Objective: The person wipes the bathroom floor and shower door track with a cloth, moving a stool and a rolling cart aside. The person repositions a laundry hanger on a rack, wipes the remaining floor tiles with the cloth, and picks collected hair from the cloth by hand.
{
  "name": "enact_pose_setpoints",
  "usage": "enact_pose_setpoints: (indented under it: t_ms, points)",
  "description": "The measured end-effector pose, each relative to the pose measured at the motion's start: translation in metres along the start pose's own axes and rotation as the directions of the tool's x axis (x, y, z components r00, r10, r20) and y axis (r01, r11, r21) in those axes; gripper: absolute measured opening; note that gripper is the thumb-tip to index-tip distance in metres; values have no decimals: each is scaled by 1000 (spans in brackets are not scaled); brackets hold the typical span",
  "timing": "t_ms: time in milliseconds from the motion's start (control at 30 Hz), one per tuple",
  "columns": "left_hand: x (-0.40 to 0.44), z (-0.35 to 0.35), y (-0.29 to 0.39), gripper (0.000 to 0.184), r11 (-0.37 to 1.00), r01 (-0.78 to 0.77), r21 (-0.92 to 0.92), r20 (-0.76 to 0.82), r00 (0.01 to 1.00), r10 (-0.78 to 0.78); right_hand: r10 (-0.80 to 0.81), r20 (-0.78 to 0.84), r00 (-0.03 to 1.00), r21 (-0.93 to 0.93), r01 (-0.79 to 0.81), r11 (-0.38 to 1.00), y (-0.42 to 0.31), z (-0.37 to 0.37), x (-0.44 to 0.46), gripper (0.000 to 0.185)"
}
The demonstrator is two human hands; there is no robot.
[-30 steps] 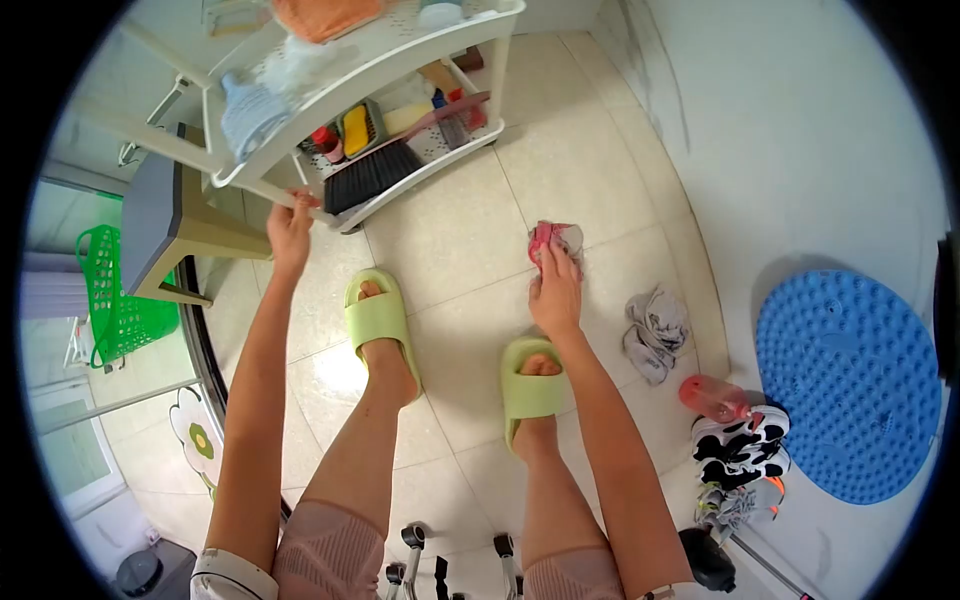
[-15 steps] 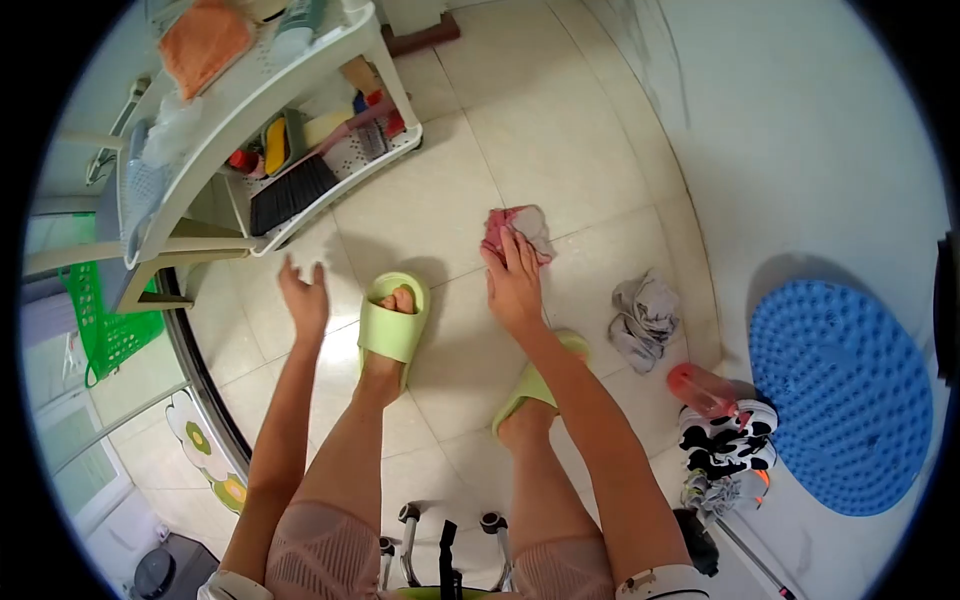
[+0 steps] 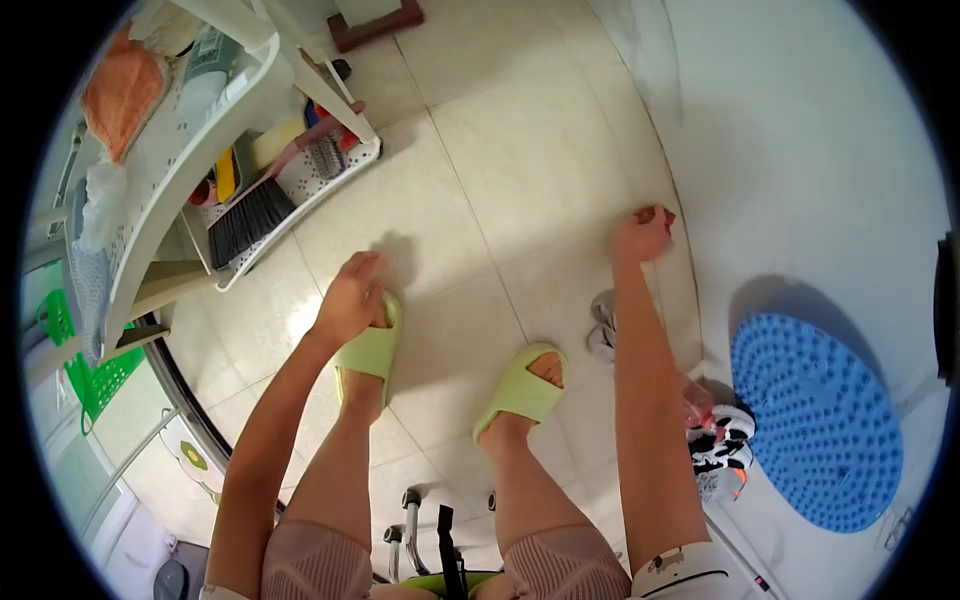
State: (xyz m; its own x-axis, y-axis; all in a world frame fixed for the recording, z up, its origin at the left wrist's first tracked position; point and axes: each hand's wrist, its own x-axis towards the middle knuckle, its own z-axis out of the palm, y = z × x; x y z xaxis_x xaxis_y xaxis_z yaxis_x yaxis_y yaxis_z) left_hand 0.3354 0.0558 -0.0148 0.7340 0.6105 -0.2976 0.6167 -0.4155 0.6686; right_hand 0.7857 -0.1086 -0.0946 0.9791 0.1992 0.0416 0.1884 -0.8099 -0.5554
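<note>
My right hand is closed near the base of the wall on the right, with a bit of the red cloth showing at its fingers. Partly behind my right forearm, a grey cloth lies crumpled on the floor. My left hand hovers by the toes of a green slipper, thumb apart from the fingers and nothing seen in it. The other green slipper is on my other foot.
A white shelf cart with a black-bristled brush and an orange cloth stands at upper left. Behind it is a green basket. At right, a blue studded mat leans on the wall near patterned shoes and a pink bottle.
My right hand has carried the red cloth off the mid floor, rightward to the wall's base. My left hand has let go of the cart and moved right. The view has shifted, with the cart further left.
</note>
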Motion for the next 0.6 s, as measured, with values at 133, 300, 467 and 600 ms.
enact_pose_setpoints:
  t_ms: [133,300,467,600]
  points:
    - [11,-4,9,40,995,-29,97,41,999,25,-576,-186,796,256,605,754,-83,80,-59,62]
    - [53,-2,24,44,965,-120,233,-51,990,135,-758,460,462,399,655,641,-185,84,-173,77]
    - [95,-10,36,60,938,-140,316,-30,987,158,-896,279,347,454,774,441,-138,69,-113,52]
    - [120,-15,38,76,914,-155,374,73,988,138,-687,93,721,55,685,727,-38,26,-19,52]
